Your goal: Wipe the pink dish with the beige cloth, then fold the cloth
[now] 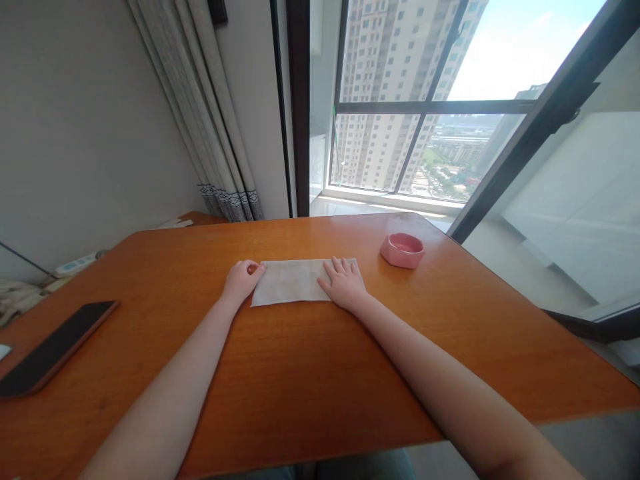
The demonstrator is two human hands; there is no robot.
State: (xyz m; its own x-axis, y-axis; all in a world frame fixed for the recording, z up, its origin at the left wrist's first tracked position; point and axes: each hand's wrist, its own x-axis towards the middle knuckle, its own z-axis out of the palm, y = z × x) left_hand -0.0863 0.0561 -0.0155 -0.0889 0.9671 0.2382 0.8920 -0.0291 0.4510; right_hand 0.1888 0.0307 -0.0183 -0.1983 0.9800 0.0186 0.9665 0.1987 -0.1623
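L hand (241, 283) curled, thumb + index pinched on cloth (290, 283) at far L corner. R hand (345, 283) open, palm down, fingers spread on cloth's R end, gripping nil. Cloth flat mid surface (290, 373), btwn hands. Pink bowl (403, 252) just R, blk slab (55, 350) far L.

sheet (293, 283) plain off-white – table (280, 373) orange-brown – bowl (401, 255) pink; curtain (200, 107) grey, dark patterned band (227, 199) low down.
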